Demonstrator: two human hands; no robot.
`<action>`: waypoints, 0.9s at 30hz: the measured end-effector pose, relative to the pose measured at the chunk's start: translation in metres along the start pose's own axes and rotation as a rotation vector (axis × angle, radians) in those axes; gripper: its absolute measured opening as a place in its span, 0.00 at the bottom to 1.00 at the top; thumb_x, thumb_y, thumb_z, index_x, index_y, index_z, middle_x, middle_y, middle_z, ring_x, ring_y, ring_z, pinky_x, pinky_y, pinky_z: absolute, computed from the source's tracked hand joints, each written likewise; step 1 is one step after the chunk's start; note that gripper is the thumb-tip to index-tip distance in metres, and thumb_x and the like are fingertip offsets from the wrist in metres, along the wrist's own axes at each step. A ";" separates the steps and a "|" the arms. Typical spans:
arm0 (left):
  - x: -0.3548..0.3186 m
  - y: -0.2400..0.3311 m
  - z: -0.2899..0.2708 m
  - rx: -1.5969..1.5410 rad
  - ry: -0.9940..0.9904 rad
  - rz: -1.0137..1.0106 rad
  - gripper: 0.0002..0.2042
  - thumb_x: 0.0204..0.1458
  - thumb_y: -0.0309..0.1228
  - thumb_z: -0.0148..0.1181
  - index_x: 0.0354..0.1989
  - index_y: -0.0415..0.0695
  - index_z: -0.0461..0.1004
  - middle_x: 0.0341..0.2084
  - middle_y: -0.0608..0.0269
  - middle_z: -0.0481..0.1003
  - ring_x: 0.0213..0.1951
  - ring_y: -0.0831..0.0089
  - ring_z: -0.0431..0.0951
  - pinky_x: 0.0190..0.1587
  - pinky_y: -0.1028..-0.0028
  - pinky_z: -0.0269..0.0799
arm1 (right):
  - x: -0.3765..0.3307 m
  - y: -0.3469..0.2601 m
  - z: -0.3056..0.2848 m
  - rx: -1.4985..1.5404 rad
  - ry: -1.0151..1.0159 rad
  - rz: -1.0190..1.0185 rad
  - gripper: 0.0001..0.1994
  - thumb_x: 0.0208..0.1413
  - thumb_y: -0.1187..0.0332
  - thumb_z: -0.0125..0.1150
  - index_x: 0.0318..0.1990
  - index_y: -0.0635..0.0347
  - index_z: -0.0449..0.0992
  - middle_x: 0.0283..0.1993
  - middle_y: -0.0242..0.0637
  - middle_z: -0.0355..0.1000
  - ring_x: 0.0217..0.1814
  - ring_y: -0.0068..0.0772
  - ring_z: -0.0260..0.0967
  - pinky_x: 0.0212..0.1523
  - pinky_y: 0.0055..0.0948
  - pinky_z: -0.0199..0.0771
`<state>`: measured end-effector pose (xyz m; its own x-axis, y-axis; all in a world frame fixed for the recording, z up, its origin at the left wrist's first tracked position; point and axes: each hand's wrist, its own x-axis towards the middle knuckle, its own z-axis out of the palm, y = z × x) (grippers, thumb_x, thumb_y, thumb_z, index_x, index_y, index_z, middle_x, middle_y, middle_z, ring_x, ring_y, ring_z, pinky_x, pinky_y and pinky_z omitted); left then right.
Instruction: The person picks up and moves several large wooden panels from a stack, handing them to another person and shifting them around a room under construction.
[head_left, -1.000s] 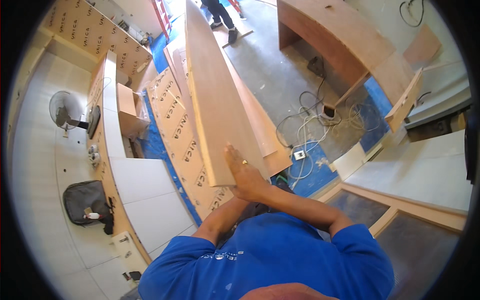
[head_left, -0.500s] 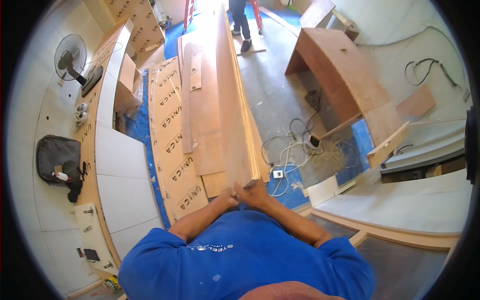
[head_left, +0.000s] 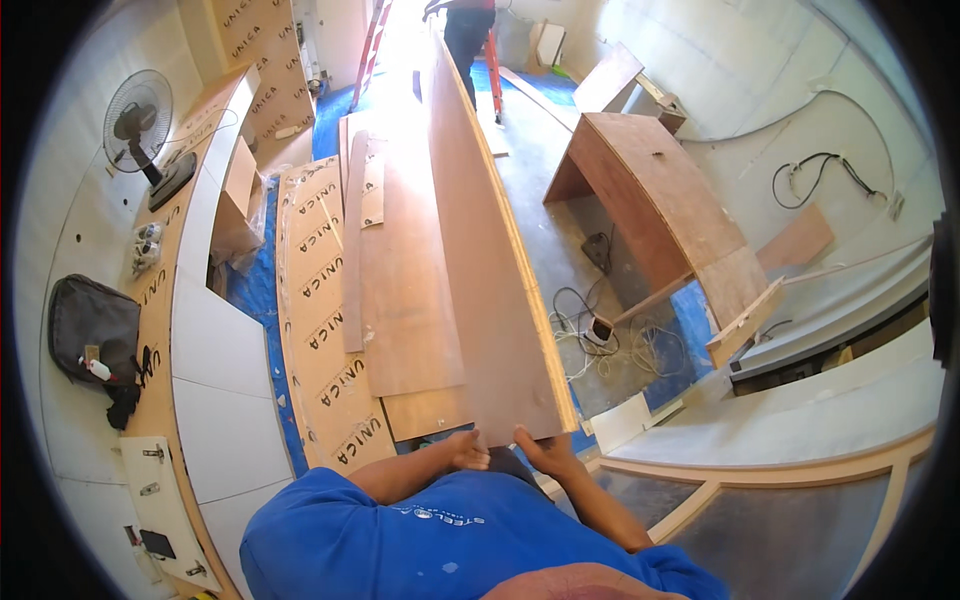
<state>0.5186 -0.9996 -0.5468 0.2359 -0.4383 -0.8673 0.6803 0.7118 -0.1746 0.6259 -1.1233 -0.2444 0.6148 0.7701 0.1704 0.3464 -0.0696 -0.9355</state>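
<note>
A long plywood board (head_left: 490,280) runs away from me, tilted so that one broad face turns left and its pale layered edge is up on the right. My right hand (head_left: 550,457) grips its near end, thumb on the face and the fingers mostly hidden behind. At the lower left corner of the same end is my left hand (head_left: 466,452), its fingers curled against the board. Another person (head_left: 467,42) stands by the far end, with a hand close to the board's top there.
Plywood sheets (head_left: 410,330) lie on printed brown cardboard (head_left: 318,300) to the left. White cabinets (head_left: 215,350) line the left wall, carrying a fan (head_left: 140,120) and a black bag (head_left: 92,340). Right are a plywood cabinet box (head_left: 660,190), tangled cables (head_left: 650,352) and a wooden frame (head_left: 780,474). A red ladder (head_left: 371,50) stands far off.
The board has tipped over, showing more of its left face, and its near end has come closer and to the right. My hands have moved apart. The far person has stepped nearer the board.
</note>
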 end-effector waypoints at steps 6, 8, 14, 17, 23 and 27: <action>0.032 0.060 -0.046 0.203 0.306 0.492 0.42 0.53 0.67 0.42 0.67 0.47 0.52 0.62 0.48 0.56 0.60 0.43 0.61 0.52 0.44 0.65 | -0.001 -0.053 -0.051 -0.126 -0.004 0.077 0.28 0.48 0.72 0.61 0.59 0.68 0.63 0.37 0.44 0.74 0.35 0.39 0.72 0.39 0.30 0.73; 0.038 0.087 -0.020 0.095 0.353 0.500 0.43 0.53 0.68 0.40 0.68 0.48 0.49 0.65 0.48 0.53 0.60 0.42 0.61 0.53 0.42 0.63 | 0.002 -0.072 -0.071 -0.203 -0.022 0.051 0.29 0.47 0.73 0.60 0.60 0.68 0.63 0.36 0.46 0.73 0.33 0.43 0.71 0.38 0.31 0.73; 0.079 0.119 0.089 -0.179 0.166 0.501 0.45 0.51 0.72 0.32 0.71 0.54 0.43 0.68 0.48 0.49 0.65 0.41 0.55 0.59 0.39 0.51 | -0.032 -0.117 -0.132 -0.455 0.041 0.013 0.19 0.47 0.71 0.63 0.48 0.65 0.72 0.37 0.43 0.72 0.37 0.41 0.70 0.40 0.35 0.72; 0.113 0.116 0.118 -0.213 -0.019 0.490 0.44 0.51 0.72 0.30 0.70 0.54 0.48 0.66 0.47 0.53 0.66 0.44 0.53 0.61 0.39 0.48 | -0.056 -0.142 -0.153 -0.399 0.122 0.210 0.16 0.46 0.69 0.67 0.43 0.63 0.74 0.40 0.39 0.73 0.42 0.38 0.70 0.43 0.34 0.71; 0.106 0.126 0.176 0.130 -0.842 1.026 0.31 0.62 0.53 0.33 0.67 0.46 0.55 0.64 0.50 0.59 0.65 0.52 0.58 0.63 0.48 0.56 | -0.092 -0.144 -0.214 -0.346 0.166 0.028 0.23 0.38 0.73 0.73 0.46 0.62 0.75 0.44 0.38 0.73 0.46 0.38 0.70 0.48 0.34 0.70; 0.059 0.092 0.170 0.166 -0.795 1.038 0.27 0.63 0.46 0.36 0.65 0.43 0.58 0.63 0.53 0.62 0.62 0.55 0.62 0.62 0.52 0.60 | -0.090 -0.132 -0.222 -0.087 0.421 -0.004 0.29 0.34 0.75 0.73 0.51 0.63 0.72 0.46 0.40 0.73 0.44 0.41 0.70 0.45 0.37 0.71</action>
<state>0.7127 -1.0532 -0.5347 0.9987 0.0260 -0.0434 -0.0002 0.8599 0.5105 0.6822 -1.3248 -0.0676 0.8426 0.4459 0.3018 0.3965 -0.1346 -0.9081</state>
